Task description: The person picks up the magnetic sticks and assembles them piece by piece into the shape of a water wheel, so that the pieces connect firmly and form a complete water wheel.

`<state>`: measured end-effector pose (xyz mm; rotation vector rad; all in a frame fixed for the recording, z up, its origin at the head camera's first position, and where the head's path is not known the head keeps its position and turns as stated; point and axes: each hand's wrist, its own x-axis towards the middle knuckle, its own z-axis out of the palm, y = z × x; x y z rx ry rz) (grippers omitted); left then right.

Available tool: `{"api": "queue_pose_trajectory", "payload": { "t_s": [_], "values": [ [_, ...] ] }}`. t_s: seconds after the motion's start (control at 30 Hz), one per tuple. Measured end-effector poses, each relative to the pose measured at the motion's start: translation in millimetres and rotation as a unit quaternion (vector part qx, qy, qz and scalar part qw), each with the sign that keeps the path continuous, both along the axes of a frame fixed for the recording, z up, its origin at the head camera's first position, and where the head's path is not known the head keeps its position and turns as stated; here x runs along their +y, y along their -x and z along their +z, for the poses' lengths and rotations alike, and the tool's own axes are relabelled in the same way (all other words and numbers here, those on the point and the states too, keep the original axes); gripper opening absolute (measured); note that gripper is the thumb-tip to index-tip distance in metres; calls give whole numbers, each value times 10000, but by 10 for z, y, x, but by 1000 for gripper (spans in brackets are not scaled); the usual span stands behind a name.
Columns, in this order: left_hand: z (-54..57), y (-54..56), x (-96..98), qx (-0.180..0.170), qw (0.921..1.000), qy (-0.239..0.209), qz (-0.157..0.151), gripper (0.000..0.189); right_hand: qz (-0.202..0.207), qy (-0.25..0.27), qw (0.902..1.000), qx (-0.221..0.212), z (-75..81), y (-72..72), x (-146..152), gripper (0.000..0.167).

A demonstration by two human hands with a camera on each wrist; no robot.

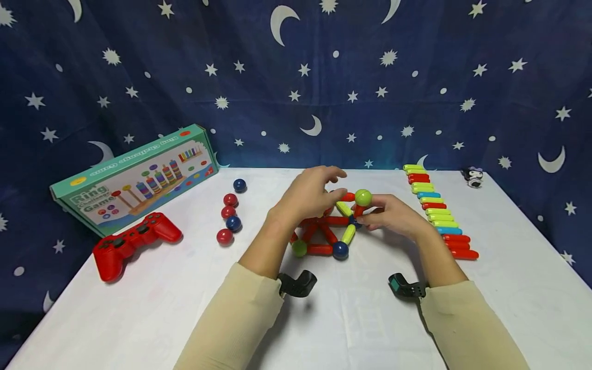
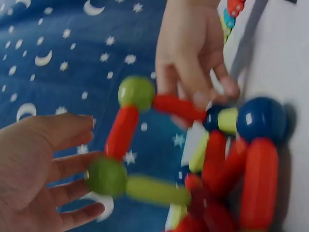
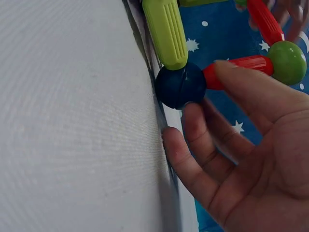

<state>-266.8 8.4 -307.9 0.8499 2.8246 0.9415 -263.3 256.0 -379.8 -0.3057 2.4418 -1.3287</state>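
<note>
Assembly seems to be the step in hand: a frame of rods and balls [image 1: 319, 250] sits mid-table, between loose balls [image 1: 228, 212] to the left and a row of spare rods [image 1: 434, 206] to the right. And look at the right hand [image 1: 395, 218], low at the frame's side: thumb laid along a red rod [image 3: 251, 64], fingers curled behind it, pinching it just where it meets a blue ball [image 3: 180, 85]. Up goes that rod to a green ball [image 3: 288, 63], raised above the table! Across the way, the left hand [image 1: 312, 191] is spread, thumb well clear, fingers right beside a second green ball [image 2: 107, 177]; blur there leaves contact impossible to tell. The next move, by the look of it, calls for a steady right pinch while the left settles that raised corner, lest the upright lean and pull free.
</note>
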Motion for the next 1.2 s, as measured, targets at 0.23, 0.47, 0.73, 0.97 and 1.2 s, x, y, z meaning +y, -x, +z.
{"api": "queue_pose_trajectory", "payload": {
  "t_s": [0.23,0.47,0.73,0.97,1.2],
  "values": [
    [-246,27,-370,-477,9936,-927,436,42,46,-200,9998,24,-56,33,-20,41],
    [-488,89,-640,-555,9850,-1258,1047,43,128,-165,9997,150,-79,23,-42,35],
    [-694,91,-823,-1157,9756,-676,1741,37,-305,-408,9983,282,-99,51,-53,42],
    [-702,18,-778,-1011,9614,35,2559,29,-861,-171,9961,-61,-94,55,-148,57],
    [-761,28,-740,-607,9654,-246,2523,42,56,-281,9989,-364,-39,41,-65,58]
  ]
}}
